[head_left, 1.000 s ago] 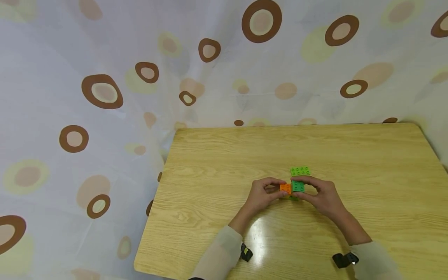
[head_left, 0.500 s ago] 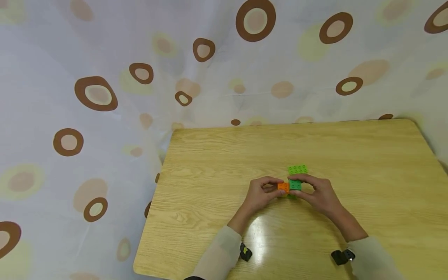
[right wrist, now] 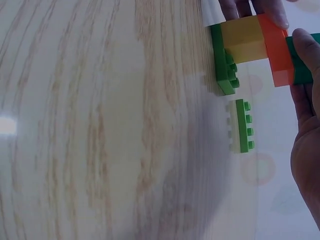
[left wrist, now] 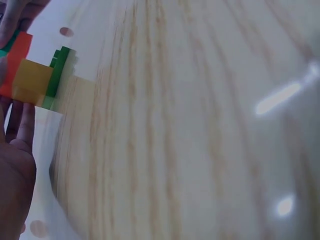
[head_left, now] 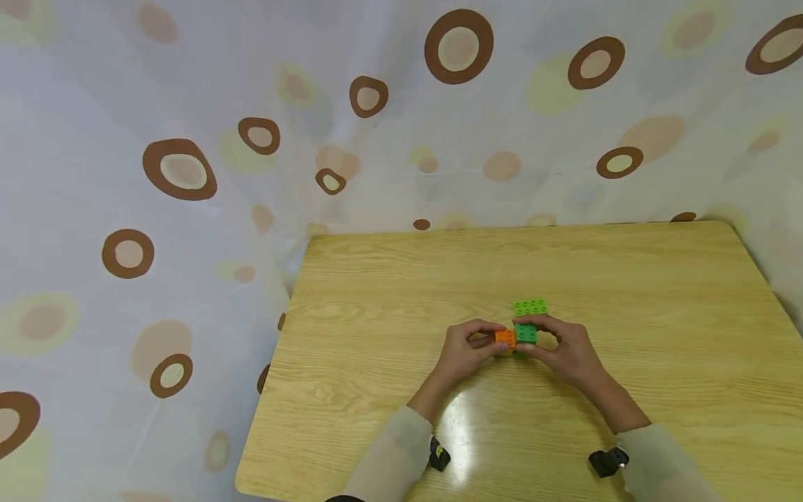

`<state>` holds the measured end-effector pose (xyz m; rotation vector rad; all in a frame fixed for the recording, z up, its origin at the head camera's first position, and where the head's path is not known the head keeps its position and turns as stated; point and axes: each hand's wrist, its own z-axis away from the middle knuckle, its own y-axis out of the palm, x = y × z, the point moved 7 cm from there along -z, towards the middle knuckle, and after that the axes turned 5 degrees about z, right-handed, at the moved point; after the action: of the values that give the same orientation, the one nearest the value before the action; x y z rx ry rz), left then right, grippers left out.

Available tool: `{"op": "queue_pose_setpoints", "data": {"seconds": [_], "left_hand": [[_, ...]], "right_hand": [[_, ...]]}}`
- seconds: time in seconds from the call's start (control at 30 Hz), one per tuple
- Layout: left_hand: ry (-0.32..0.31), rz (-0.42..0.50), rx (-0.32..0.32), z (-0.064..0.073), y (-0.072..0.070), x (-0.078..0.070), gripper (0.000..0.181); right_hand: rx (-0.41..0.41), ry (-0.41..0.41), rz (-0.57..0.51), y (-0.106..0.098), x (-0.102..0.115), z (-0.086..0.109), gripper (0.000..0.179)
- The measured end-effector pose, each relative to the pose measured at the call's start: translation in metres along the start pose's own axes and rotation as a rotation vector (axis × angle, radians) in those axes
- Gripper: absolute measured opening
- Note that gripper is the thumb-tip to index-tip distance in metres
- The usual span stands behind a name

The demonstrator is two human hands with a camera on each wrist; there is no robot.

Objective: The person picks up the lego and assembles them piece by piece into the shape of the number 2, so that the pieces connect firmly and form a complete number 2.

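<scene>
A stack of toy building bricks stands on the table, a green brick (right wrist: 223, 62) at its base, a yellow brick (right wrist: 244, 41) on that and an orange brick (head_left: 505, 339) above. My left hand (head_left: 465, 350) holds the orange brick from the left, thumb on the near side and fingers on the far side. With thumb and fingers, my right hand (head_left: 567, 351) pinches a dark green brick (head_left: 525, 334) over the right part of the orange one. In the right wrist view the dark green brick sits right against the orange brick's top. From above, the hands and upper bricks hide most of the base.
A flat lime green brick (head_left: 530, 307) with two rows of studs lies just beyond the stack. The wooden table (head_left: 389, 293) has a patterned curtain (head_left: 401, 139) behind it and on the left. Black wrist devices (head_left: 439, 454) hang at both sleeves.
The head view has shifted slightly. Both hands keep their grips, and the bricks stay in nearly the same place on the table.
</scene>
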<state>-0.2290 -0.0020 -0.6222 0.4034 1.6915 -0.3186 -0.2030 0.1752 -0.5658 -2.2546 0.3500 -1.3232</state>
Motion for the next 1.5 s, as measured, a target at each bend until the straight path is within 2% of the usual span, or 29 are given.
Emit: {"op": "queue_pose_setpoints", "data": {"seconds": [0.17, 0.3, 0.4, 0.5, 0.6, 0.73, 0.9, 1.0, 1.2, 1.4, 1.5], "left_hand": [[-0.001, -0.007, -0.007, 0.0, -0.001, 0.0, 0.028], [-0.027, 0.007, -0.009, 0.0, 0.0, 0.002, 0.028], [-0.047, 0.019, -0.018, 0.0, 0.0, 0.004, 0.028], [-0.043, 0.016, -0.022, -0.002, 0.0, 0.002, 0.029], [-0.032, 0.016, -0.019, -0.003, 0.003, 0.0, 0.029], [-0.029, 0.04, -0.024, -0.004, 0.006, -0.002, 0.029], [-0.048, 0.066, -0.019, -0.003, 0.009, 0.002, 0.029], [-0.05, 0.057, -0.008, -0.001, 0.011, 0.003, 0.029], [-0.038, 0.036, 0.003, 0.0, 0.014, 0.002, 0.03], [-0.029, 0.037, 0.011, -0.001, 0.015, 0.003, 0.03], [-0.029, 0.029, 0.005, 0.0, 0.012, 0.004, 0.03]], "right_hand": [[0.046, 0.02, 0.057, -0.004, 0.0, -0.001, 0.056], [0.057, 0.037, -0.043, -0.023, -0.005, -0.007, 0.065], [0.014, 0.078, -0.127, -0.042, -0.019, -0.015, 0.07], [0.005, 0.13, -0.091, -0.054, -0.039, -0.024, 0.071], [0.065, 0.173, -0.064, -0.05, -0.063, -0.028, 0.072], [0.136, 0.229, -0.019, -0.035, -0.091, -0.029, 0.07], [0.133, 0.286, 0.031, -0.018, -0.109, -0.023, 0.07], [0.099, 0.284, 0.072, -0.012, -0.109, -0.02, 0.066], [0.029, 0.285, 0.158, -0.013, -0.104, -0.015, 0.046], [-0.03, 0.333, 0.162, -0.023, -0.093, -0.01, 0.044], [-0.084, 0.293, 0.105, -0.035, -0.075, -0.013, 0.044]]}}
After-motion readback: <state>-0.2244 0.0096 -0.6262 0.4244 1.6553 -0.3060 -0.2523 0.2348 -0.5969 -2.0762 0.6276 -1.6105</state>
